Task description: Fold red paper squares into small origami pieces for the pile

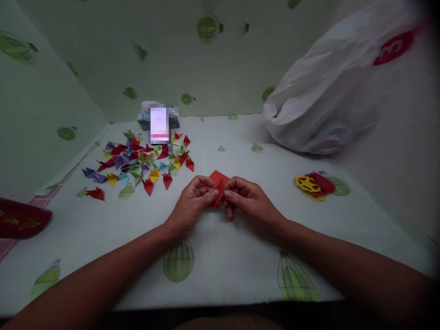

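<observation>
A partly folded piece of red-orange origami paper (219, 176) is held up over the middle of the table. My left hand (196, 198) pinches its left side between thumb and fingers. On the other side, my right hand (250, 198) grips the paper with thumb and forefinger, its lower fingers curled underneath. A pointed upper part of the paper shows above the fingertips, and a narrow folded strip stands between the thumbs. The rest of the paper is hidden by my fingers.
Many-coloured folded paper cranes (135, 160) lie heaped at the back left, before a blurred bright phone (159, 123) and a tissue box (175, 117). A white plastic bag (319, 101) stands back right, near yellow and red cut-outs (309, 184). A dark red object (22, 219) sits at the left edge.
</observation>
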`<state>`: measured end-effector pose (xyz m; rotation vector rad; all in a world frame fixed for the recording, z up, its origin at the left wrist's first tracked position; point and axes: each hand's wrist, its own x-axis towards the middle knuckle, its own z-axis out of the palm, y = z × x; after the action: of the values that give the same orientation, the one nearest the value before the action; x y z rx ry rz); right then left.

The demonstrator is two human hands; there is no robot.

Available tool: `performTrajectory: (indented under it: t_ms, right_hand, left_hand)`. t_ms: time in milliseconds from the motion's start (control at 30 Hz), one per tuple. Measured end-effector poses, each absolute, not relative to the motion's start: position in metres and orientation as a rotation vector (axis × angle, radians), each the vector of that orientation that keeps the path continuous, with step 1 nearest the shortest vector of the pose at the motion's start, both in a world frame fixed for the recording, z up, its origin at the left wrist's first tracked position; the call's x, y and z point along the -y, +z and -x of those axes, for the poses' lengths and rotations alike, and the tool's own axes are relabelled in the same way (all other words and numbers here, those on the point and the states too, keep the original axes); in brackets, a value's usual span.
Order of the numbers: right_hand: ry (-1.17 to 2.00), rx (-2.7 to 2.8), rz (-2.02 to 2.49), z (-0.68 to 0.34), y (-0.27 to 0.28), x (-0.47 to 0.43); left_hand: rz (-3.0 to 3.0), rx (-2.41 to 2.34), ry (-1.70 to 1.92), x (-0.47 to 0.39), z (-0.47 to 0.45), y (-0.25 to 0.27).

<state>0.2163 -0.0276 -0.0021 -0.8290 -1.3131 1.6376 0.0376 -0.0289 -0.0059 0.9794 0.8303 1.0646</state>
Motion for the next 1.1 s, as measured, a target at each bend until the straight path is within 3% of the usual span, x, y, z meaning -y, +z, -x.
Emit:
performTrajectory:
  t_ms: [467,833,1100]
  right_hand:
    - [1.626,1.282,0.782,-0.215,-0.001,0.028]
    - [1.533,1.308,0.921,-0.218,-0.002,0.023]
    - [1.524,1.294,0.876,-0.216,-0.002,0.023]
  left_hand:
    - [-0.726,-0.739,0.909,0.03,-0.039,-0.001]
    - [-1.22,-0.978,0.997,0.031,-0.035,0.004]
    - [-1.145,-1.0,1.088,0.031,-0.038,0.005]
